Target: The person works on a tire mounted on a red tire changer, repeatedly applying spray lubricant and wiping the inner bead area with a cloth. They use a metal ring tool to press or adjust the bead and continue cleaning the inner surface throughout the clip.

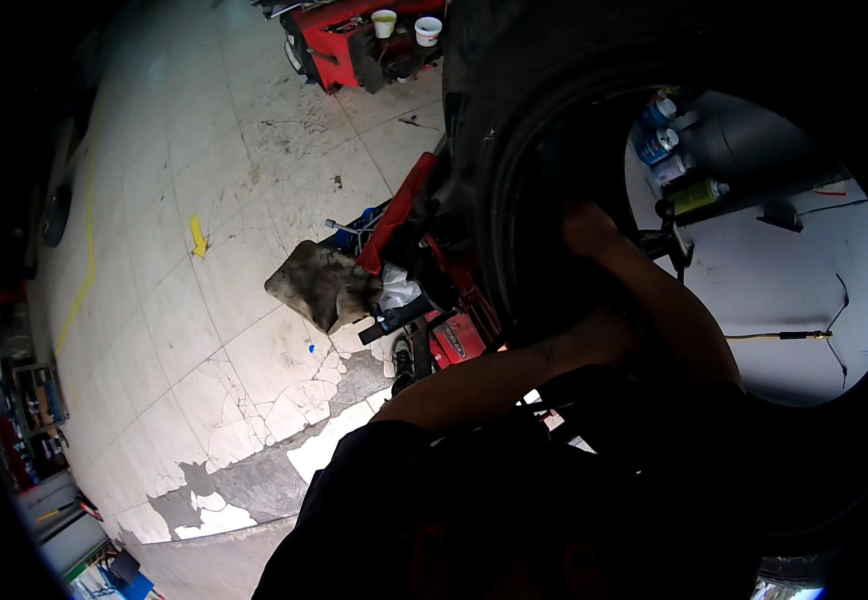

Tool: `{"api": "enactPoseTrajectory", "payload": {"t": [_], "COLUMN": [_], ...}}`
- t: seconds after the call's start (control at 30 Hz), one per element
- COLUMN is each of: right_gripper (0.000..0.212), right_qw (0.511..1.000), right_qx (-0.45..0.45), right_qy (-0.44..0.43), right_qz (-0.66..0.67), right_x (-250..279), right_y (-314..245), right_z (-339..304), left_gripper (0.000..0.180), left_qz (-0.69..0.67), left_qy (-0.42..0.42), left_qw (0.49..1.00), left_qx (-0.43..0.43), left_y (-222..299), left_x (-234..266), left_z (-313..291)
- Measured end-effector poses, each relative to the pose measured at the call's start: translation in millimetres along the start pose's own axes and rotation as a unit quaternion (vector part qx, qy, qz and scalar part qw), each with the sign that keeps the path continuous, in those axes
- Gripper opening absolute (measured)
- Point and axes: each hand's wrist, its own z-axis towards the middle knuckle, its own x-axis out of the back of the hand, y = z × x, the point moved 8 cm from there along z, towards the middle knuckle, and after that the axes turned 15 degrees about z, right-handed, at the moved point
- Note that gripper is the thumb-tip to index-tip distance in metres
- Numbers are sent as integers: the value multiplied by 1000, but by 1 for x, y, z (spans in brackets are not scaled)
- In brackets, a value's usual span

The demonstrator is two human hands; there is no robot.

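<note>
Black, the tyre (499,190) is curving left of my right hand (586,226) and, lower down, my left hand (609,336), both of which I'm guiding within its inner edge, their grips too shadowed to tell.

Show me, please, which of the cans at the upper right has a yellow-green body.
It is the yellow-green can, the lowest of the group in the picture; the other cans above it look mainly blue or whitish.
</note>
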Motion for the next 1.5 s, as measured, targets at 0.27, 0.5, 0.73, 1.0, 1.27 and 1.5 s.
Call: {"api": "enactPoseTrajectory", "payload": {"t": [0.27,0.5,0.73,1.0,1.27,1.5], "right_gripper": [35,38,39,41,42,38], "right_qw": [970,993,924,991,912,971], "right_qx": [-226,-27,-338,-58,-331,-188], "right_qy": [-31,75,-82,50,-58,-19], "right_qz": [86,87,158,107,237,148], "right_x": [-3,30,-26,59,-26,55], "right_y": [-5,5,13,8,21,27], "right_z": [3,26,3,32,-14,36], "left_gripper": [33,32,31,28,24,23], "left_qz": [-131,-5,-122,-53,-129,-24], "left_qy": [80,-83,128,-130,90,-87], "left_qw": [987,996,980,990,985,996], "left_qx": [55,-24,94,-15,63,15], "left_y": [-16,4,-15,10,-6,0], "left_x": [-12,-17,-24,-26,-33,-31], "left_z": [2,5,5,1,7,6]}}
